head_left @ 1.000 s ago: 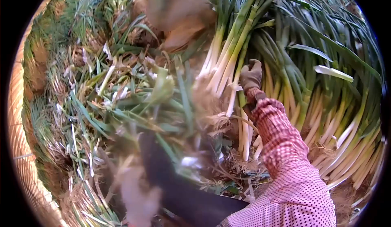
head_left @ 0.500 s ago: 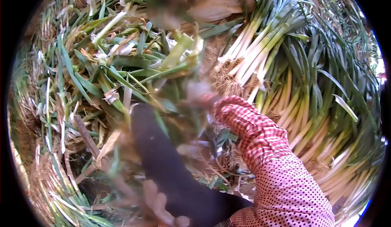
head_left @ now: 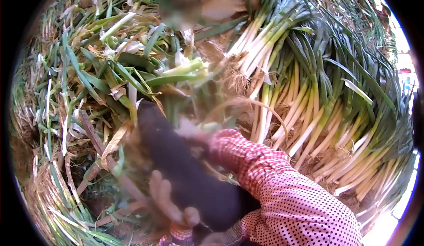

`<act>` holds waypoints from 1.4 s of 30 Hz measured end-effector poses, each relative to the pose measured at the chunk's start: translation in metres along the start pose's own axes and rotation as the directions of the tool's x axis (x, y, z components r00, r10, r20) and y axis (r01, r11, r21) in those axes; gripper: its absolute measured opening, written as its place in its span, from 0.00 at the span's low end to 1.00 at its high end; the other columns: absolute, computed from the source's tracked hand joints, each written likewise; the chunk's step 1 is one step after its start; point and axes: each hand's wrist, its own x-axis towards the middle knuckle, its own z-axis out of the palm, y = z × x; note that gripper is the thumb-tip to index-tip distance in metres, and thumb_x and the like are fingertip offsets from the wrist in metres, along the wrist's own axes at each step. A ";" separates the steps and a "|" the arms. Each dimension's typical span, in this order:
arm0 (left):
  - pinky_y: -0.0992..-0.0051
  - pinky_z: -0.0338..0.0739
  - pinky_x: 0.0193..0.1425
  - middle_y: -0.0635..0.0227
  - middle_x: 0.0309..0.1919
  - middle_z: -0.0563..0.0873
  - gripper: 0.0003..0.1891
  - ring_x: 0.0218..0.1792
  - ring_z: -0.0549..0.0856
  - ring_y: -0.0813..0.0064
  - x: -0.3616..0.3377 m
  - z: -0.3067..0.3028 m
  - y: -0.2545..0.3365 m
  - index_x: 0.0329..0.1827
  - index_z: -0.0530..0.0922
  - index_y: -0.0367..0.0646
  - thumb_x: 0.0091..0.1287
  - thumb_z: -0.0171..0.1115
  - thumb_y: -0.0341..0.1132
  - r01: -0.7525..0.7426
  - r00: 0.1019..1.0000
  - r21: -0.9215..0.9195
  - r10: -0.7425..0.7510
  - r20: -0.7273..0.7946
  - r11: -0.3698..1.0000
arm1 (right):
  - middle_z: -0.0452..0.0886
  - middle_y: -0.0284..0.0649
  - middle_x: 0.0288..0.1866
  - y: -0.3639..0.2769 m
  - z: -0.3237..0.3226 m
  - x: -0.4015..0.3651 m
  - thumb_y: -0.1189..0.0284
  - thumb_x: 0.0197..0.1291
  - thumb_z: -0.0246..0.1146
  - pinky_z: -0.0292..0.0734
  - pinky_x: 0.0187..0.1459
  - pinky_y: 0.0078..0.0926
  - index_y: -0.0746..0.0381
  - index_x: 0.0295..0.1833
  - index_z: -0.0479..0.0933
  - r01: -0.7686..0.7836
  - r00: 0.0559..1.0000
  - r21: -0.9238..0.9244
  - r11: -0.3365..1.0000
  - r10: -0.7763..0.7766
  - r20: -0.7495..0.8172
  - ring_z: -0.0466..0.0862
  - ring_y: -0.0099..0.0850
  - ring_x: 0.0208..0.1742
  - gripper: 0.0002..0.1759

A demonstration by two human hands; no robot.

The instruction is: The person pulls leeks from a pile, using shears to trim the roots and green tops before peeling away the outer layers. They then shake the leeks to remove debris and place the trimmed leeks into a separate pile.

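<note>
My right hand, smeared by motion, is over the dark trouser leg, below a blurred patch of green and pale stalks. Whether it grips any of them cannot be made out. A thin brown curved strip arcs to the right of it. Low in the view, my left hand lies against the left side of the leg, fingers extended and slightly bent, with nothing visible in them. A bundle of leeks with white stems and rooty ends lies up and right of my right hand.
More leeks lie in a long row along the right. Loose trimmed leaves pile up at upper left. Brown sticks lie left of the leg. Another bunch of thin stalks sits at lower left.
My right hand has moved down and left toward the leg. The curved brown strip now shows beside it. My left hand stays by the leg, and the view has shifted slightly.
</note>
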 end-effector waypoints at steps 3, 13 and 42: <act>0.49 0.59 0.79 0.41 0.73 0.69 0.44 0.73 0.69 0.44 0.003 -0.004 0.005 0.76 0.62 0.33 0.77 0.36 0.67 0.008 1.000 0.086 -0.010 0.021 0.996 | 0.82 0.52 0.61 0.029 -0.045 -0.007 0.56 0.60 0.68 0.78 0.61 0.35 0.65 0.70 0.71 0.158 0.967 0.332 0.930 -0.077 -0.244 0.82 0.42 0.61 0.37; 0.42 0.61 0.77 0.38 0.73 0.68 0.37 0.73 0.69 0.38 0.016 -0.011 -0.004 0.76 0.63 0.34 0.77 0.48 0.58 -0.037 0.994 -0.126 0.049 0.097 0.991 | 0.72 0.57 0.63 0.079 -0.254 0.004 0.51 0.42 0.79 0.74 0.61 0.46 0.69 0.72 0.61 -0.126 0.632 -0.242 0.962 -0.110 -0.767 0.74 0.46 0.63 0.57; 0.50 0.58 0.80 0.42 0.74 0.68 0.40 0.74 0.68 0.45 0.005 -0.002 0.003 0.75 0.62 0.31 0.77 0.38 0.60 0.002 0.997 -0.029 -0.004 -0.073 1.000 | 0.68 0.66 0.73 0.031 -0.066 -0.072 0.27 0.35 0.74 0.56 0.79 0.51 0.74 0.79 0.55 -0.163 0.983 -0.606 0.779 0.076 -0.167 0.65 0.61 0.76 0.77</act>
